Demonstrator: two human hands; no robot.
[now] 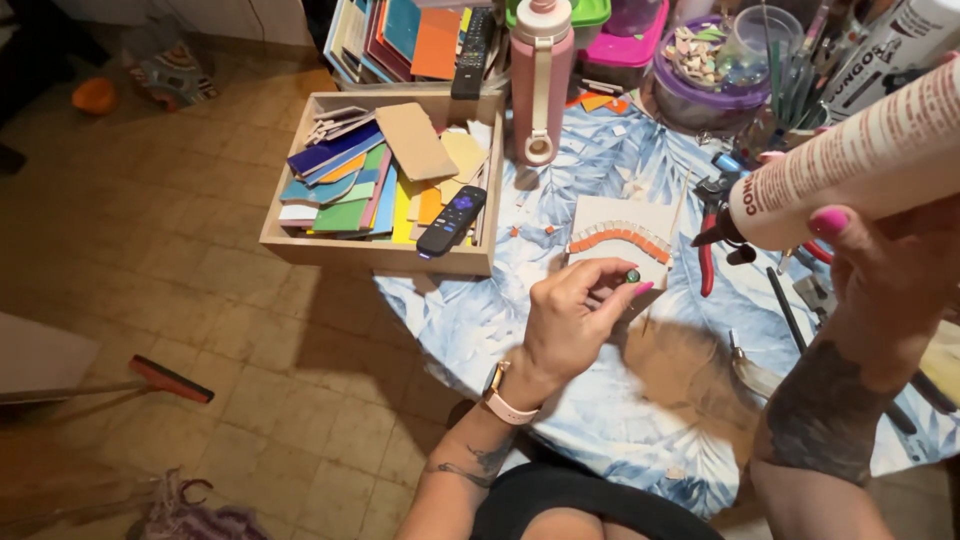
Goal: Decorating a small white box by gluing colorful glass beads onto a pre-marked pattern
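The small green round bead (pixel 632 275) is pinched between thumb and forefinger of the left hand (pixel 572 318), just over the near edge of the square white tile with an orange mosaic arc (pixel 620 238). The right hand (pixel 885 270) is clamped round one white glue bottle (pixel 850 165), long axis tilted, black nozzle pointing down-left toward the tile. Open blue leaf-print tablecloth (pixel 600 420) lies nearer. One wooden box of coloured tiles (pixel 380 255) overhangs the table's left edge.

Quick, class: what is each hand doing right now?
Left hand: pinching a small round green bead.
Right hand: gripping a white cylindrical glue bottle.
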